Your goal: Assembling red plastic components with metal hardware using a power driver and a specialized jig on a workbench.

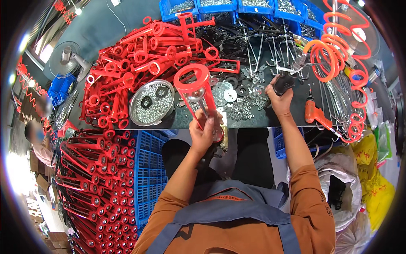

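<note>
My left hand (pixel 204 131) is closed round the near end of a red caulking gun (pixel 193 79), whose open ring end points up and away. Inside its cradle a silvery disc and rod show, and a dark part hangs below my hand. Out over the right half of the bench, my right hand (pixel 280 96) wraps round a black grip (pixel 284 84) with silvery metal at its top. What that grip belongs to is partly hidden. Small washers and nuts (pixel 244 106) lie on the bench between my hands.
Red frames (pixel 139 59) are heaped at left, beside a bowl of small metal parts (pixel 152 103). Finished-looking red guns (pixel 97 190) stack below. An orange power driver (pixel 315 112) lies right, near a coiled orange hose (pixel 325 55). Blue bins (pixel 253 9) line the back.
</note>
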